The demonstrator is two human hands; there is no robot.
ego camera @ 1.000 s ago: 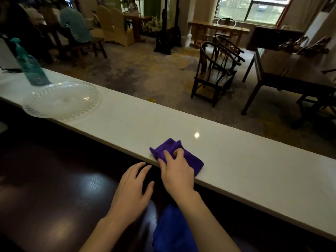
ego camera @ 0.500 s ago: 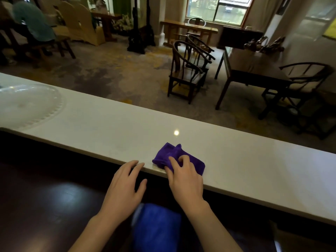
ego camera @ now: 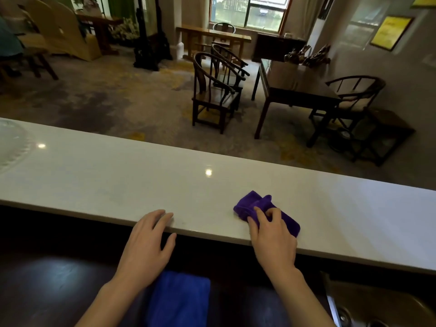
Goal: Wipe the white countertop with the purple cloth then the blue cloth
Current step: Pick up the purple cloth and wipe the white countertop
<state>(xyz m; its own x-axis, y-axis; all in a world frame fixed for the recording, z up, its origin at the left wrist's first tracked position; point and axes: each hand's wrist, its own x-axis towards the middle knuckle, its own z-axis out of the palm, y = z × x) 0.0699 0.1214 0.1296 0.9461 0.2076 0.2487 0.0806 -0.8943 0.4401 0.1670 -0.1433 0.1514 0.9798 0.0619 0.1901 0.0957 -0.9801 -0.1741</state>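
Note:
A long white countertop (ego camera: 118,180) runs across the view from left to lower right. On it, near its front edge, lies the bunched purple cloth (ego camera: 257,205). My right hand (ego camera: 273,239) presses down on the cloth's near half, fingers curled into it. My left hand (ego camera: 146,246) is spread, its fingertips resting on the countertop's front edge, holding nothing. The blue cloth (ego camera: 179,300) lies flat on the dark lower surface between my forearms, partly hidden by my left wrist.
A clear glass plate (ego camera: 11,142) sits on the countertop at the far left edge. A dark glossy lower counter (ego camera: 47,279) lies in front of me, with a metal sink (ego camera: 382,305) at the bottom right. Beyond the countertop are wooden chairs (ego camera: 217,95) and a table (ego camera: 295,83).
My right hand has slid the purple cloth rightward along the countertop. My left hand moved up from the dark surface onto the countertop's edge. The view shifted right, so the plate is almost out of frame.

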